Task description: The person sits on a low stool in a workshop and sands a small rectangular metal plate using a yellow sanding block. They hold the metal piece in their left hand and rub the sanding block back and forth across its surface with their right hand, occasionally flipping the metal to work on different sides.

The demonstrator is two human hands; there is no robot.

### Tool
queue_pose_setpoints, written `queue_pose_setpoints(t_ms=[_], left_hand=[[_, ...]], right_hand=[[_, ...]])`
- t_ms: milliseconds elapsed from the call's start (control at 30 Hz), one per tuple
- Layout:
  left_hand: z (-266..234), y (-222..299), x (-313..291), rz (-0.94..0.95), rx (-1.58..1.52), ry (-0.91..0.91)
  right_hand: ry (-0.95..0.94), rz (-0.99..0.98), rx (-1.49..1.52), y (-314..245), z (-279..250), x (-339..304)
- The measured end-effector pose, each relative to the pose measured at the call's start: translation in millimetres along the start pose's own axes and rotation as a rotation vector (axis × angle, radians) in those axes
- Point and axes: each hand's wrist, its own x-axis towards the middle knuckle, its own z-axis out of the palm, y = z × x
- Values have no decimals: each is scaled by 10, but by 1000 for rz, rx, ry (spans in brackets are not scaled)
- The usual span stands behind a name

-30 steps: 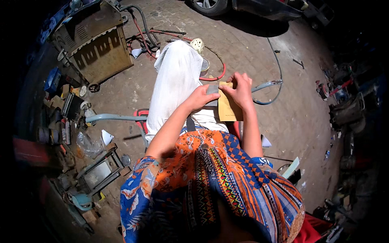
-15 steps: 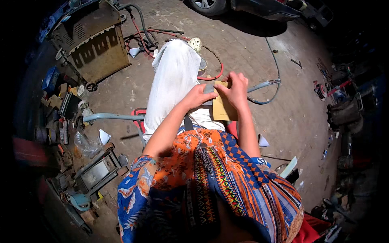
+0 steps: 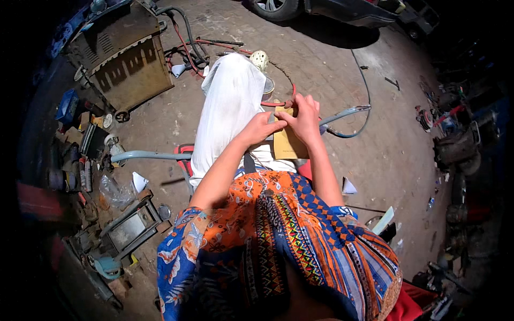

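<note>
A tan paper sheet (image 3: 289,143), stiff and rectangular with small print near its lower edge, is held over my lap. My right hand (image 3: 305,122) pinches its upper part between thumb and fingers. Close beside it, my left hand (image 3: 258,128) has its thumb pointing at the right thumb and grips a small grey flat piece (image 3: 271,117), mostly hidden by the fingers. Whether the grey piece belongs to the sheet I cannot tell. White trousers (image 3: 227,107) cover my leg below the hands.
A pale blue bent tube (image 3: 144,154) sticks out on the left, another (image 3: 348,112) on the right. Ahead lie a red hose (image 3: 292,95) and a tin. A metal cabinet (image 3: 128,69) stands front left, a car (image 3: 342,12) ahead. Tools and parts clutter both sides.
My right hand has shifted left with the tan sheet, up against my left hand. Less of the grey piece shows now. My left hand has barely moved.
</note>
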Motion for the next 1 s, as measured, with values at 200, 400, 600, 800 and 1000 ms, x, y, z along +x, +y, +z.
queue_pose_setpoints(t_ms=[200,400,600,800,1000], left_hand=[[51,55,-12,-36,-93,48],[25,-38,31,-41,-82,50],[54,-5,8,-21,-103,83],[59,128,5,-26,-128,67],[27,-51,33,-6,-94,130]], right_hand=[[6,48,-22,144,-218,-32],[-40,1,-24,39,-141,-57],[41,-56,-52,117,-191,-11],[8,75,-84,179,-257,-52],[46,-17,-47,95,-203,2]])
